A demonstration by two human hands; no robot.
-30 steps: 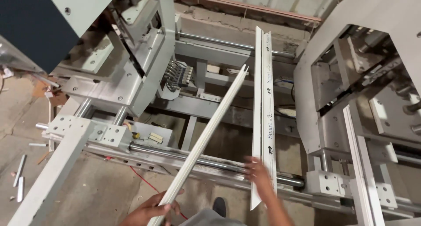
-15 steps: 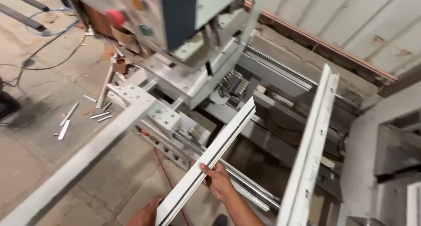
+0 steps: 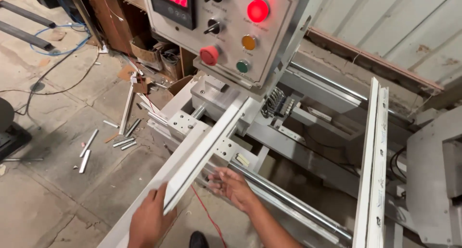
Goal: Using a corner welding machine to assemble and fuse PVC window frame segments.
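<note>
White profile strip [image 3: 207, 154] lies gripped at its near end by the left hand [image 3: 147, 219], while the right hand [image 3: 231, 185] steadies it with spread fingers [image 3: 216, 183].

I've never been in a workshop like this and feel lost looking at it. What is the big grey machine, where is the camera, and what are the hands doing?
The camera sits on the worker's head and looks down, so both arms reach in from the bottom edge. The grey machine is a workshop rig with steel guide rails and a control panel bearing round buttons, one lit red. The left hand holds the near end of a long white profile strip, which lies on the machine's arm and points toward the panel. The right hand is open beside it, fingers spread. A second white strip lies on the right. Short offcuts litter the concrete floor.
</note>
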